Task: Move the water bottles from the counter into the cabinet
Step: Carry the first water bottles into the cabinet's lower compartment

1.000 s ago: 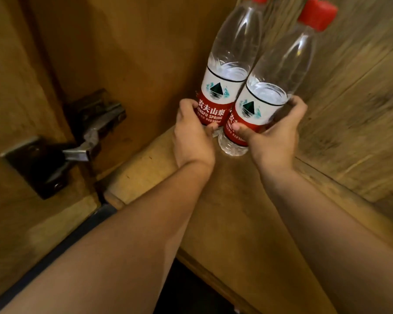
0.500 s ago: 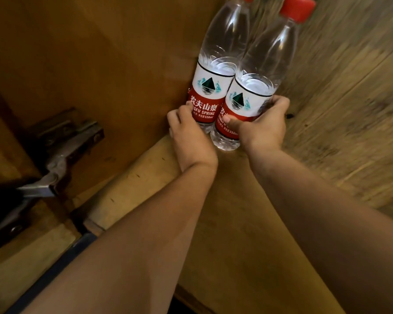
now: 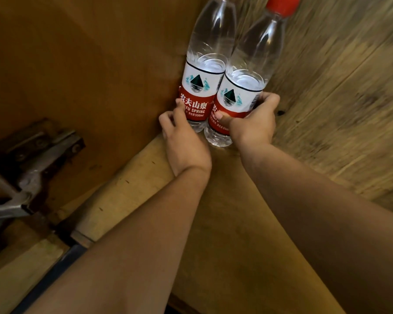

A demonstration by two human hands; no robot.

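Observation:
Two clear water bottles with red-and-white labels stand side by side on the wooden cabinet shelf (image 3: 225,218), tucked into the back corner. The left bottle (image 3: 201,85) has its cap cut off by the top of the view; the right bottle (image 3: 243,91) shows a red cap. My left hand (image 3: 186,143) holds the left bottle low down, thumb on the red part of the label, fingers curled round its left side by the cabinet wall. My right hand (image 3: 253,126) grips the right bottle round the lower label.
The cabinet's brown side wall (image 3: 95,71) rises just left of the bottles, and the grained back wall (image 3: 340,105) is right behind them. A metal door hinge (image 3: 39,159) juts out at the left. The shelf's front edge (image 3: 86,236) runs below my forearms.
Both hands have slid the two bottles deeper into the corner, closer to the side wall. The bottles stay together and my grip on them is the same.

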